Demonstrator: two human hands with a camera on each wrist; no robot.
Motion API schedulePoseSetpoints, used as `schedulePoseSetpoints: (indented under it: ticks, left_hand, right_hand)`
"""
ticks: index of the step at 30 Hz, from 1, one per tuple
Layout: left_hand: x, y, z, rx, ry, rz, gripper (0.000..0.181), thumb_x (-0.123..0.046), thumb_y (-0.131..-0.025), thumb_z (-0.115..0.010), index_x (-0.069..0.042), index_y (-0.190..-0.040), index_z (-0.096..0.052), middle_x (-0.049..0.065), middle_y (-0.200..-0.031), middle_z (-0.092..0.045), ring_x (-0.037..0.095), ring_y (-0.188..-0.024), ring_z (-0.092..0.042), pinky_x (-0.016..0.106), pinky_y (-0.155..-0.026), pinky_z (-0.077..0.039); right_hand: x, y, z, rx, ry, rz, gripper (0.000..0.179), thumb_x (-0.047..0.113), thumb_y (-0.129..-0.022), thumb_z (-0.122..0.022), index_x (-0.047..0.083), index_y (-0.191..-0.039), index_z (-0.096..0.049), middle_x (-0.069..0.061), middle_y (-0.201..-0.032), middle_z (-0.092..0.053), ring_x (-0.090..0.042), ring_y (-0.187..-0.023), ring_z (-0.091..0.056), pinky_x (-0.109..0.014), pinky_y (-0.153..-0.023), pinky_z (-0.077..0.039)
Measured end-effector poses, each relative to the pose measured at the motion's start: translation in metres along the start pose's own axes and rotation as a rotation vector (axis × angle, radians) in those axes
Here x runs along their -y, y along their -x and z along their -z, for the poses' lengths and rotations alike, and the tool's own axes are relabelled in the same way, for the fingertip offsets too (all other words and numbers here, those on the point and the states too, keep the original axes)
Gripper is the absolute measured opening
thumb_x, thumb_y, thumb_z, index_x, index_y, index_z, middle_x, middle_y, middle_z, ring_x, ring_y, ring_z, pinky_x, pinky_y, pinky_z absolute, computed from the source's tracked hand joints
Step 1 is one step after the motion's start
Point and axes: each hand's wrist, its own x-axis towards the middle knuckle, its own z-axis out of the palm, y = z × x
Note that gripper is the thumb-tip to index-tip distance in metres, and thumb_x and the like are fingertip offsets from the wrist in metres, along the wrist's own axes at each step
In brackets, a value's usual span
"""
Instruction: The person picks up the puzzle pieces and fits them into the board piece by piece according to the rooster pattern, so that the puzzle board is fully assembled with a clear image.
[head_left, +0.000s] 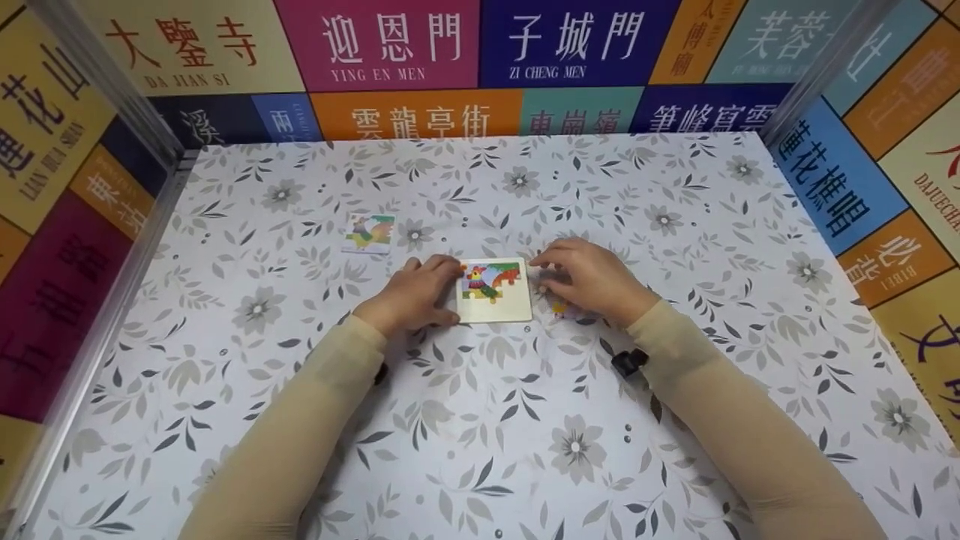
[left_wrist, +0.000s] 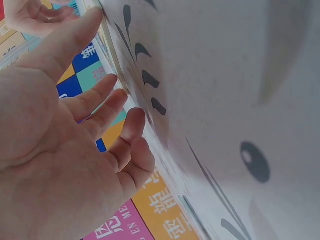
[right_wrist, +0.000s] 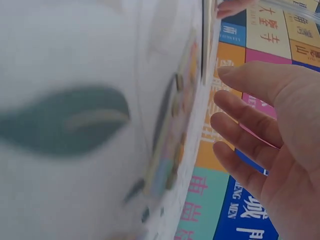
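A cream puzzle board (head_left: 495, 311) lies flat in the middle of the table, its upper part filled with joined jigsaw pieces (head_left: 487, 280) showing a colourful rooster. My left hand (head_left: 417, 294) rests along the board's left side, thumb at the lower corner and fingers near the upper one. In the left wrist view, its thumb (left_wrist: 82, 32) reaches the edge and the fingers are loosely bent. My right hand (head_left: 592, 277) hovers just past the board's right side, fingers relaxed around nothing. Loose jigsaw pieces (right_wrist: 172, 130) lie on the table below it, partly hidden in the head view.
A small picture card (head_left: 369, 234) with a similar rooster lies farther back on the left. The table (head_left: 480, 420) wears a white cloth printed with leaves and flowers. Upright panels (head_left: 420, 45) with large lettering stand behind and at both sides.
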Motion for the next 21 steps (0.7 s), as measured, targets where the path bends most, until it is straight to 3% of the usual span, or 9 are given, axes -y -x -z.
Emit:
schedulePoseSetpoints:
  ticks: [10,21]
  left_hand:
    - [-0.002,0.001,0.004,-0.004,-0.005,-0.012,0.075,-0.032,-0.09,-0.08,-0.011,-0.153,-0.045,0.007,-0.162,-0.038,0.039,-0.129,-0.043,0.052,-0.11,-0.039]
    - [-0.001,0.002,0.002,-0.005,-0.008,0.0,0.078,-0.032,-0.089,-0.081,-0.011,-0.154,-0.044,0.008,-0.162,-0.038,0.038,-0.134,-0.043,0.05,-0.114,-0.038]
  right_hand:
    - [-0.021,0.01,0.012,-0.029,0.006,-0.048,0.022,0.01,-0.091,-0.075,0.011,-0.112,-0.079,-0.005,-0.117,-0.071,-0.024,-0.104,-0.066,-0.044,-0.092,-0.055]
    - [-0.038,0.022,0.021,0.026,-0.019,-0.108,0.022,0.014,-0.087,-0.079,0.011,-0.109,-0.079,-0.005,-0.111,-0.072,-0.026,-0.102,-0.065,-0.046,-0.093,-0.052]
